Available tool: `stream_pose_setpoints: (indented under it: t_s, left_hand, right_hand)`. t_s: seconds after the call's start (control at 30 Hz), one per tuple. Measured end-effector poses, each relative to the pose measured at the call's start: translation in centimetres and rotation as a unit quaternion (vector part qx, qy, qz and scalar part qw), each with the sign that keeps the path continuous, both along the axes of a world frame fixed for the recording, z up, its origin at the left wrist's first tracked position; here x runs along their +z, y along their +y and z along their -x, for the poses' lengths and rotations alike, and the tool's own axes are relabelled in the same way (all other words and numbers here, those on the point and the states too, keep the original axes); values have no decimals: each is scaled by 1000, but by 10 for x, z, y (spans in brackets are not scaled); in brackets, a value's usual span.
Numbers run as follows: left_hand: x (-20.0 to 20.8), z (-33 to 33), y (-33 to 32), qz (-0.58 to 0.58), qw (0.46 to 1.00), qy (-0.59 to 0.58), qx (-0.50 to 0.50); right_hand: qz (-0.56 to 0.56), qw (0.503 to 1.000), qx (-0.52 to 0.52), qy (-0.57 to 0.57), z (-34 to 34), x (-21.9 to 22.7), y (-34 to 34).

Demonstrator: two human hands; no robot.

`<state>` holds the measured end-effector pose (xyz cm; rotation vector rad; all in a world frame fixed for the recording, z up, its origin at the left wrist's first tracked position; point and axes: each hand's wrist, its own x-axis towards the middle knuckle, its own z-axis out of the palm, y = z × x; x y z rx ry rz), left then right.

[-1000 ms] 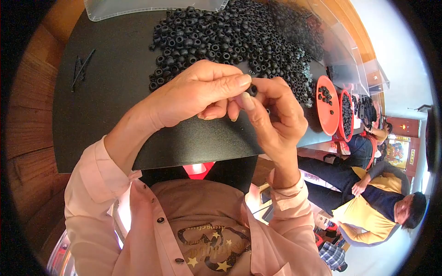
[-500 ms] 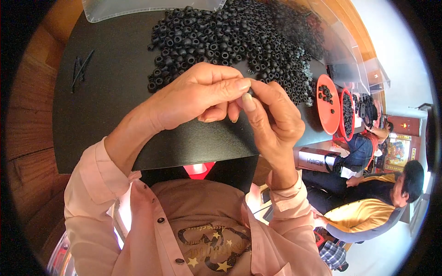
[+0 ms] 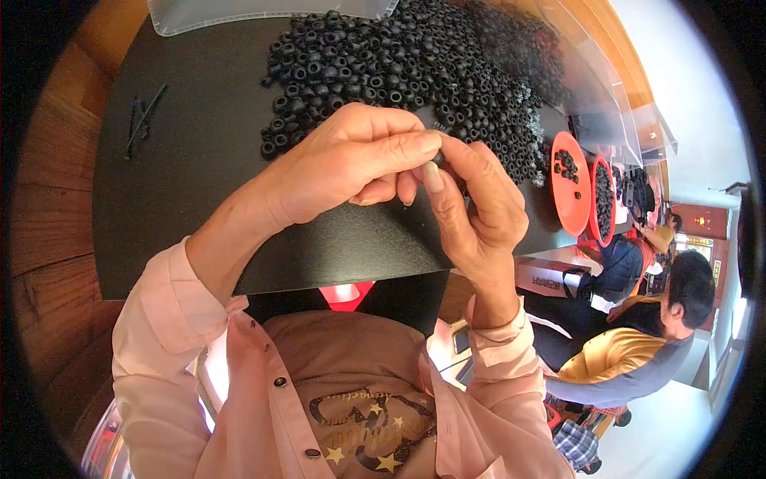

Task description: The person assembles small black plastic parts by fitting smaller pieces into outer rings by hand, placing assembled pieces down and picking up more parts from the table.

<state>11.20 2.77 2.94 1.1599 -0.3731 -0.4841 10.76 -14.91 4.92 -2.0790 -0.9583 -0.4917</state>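
Observation:
My left hand [image 3: 363, 156] and my right hand [image 3: 475, 191] meet above the black table [image 3: 191, 207]. Between their pinched fingertips sits a small dark piece [image 3: 438, 157], mostly hidden by the thumbs and fingers. Both hands are closed on it. Just beyond them spreads a large heap of small black ring-like parts [image 3: 351, 68], each with a round hole. Some small clear or silvery bits [image 3: 533, 120] lie along the heap's right side.
To the right stand a red dish [image 3: 568, 203] with a few black parts and a red bowl [image 3: 604, 199] filled with more. Thin black sticks [image 3: 142, 124] lie at the left. A clear plastic tray [image 3: 207, 20] is at the far edge. A seated person [image 3: 630, 351] is at right.
My hands keep nearly the same pinch, with only a slight shift. The seated person at right has leaned and turned the head away.

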Motion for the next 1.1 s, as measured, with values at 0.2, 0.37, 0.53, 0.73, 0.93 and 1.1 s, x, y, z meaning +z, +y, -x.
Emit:
stream_pose_setpoints:
  t_s: [0.2,0.37,0.53,0.73,0.93,1.1]
  left_hand:
    - [-2,0,-2,13,1000,-3,5]
    - [-3,-1,-2,-1,1000,-5,10]
    - [-4,-1,-2,3,1000,-2,5]
    - [-5,0,-2,14,1000,-6,9]
    - [-5,3,-1,21,1000,-6,17]
    - [-6,4,1,16,1000,-12,12]
  right_hand:
    - [-6,1000,3,6,0,-1,0]
    - [-14,1000,2,27,0,-4,-1]
    - [-16,1000,0,22,0,-4,-2]
    - [-17,999,-13,39,2,-5,1]
    - [-25,999,-8,35,4,-6,2]
    - [-45,999,4,30,4,-14,3]
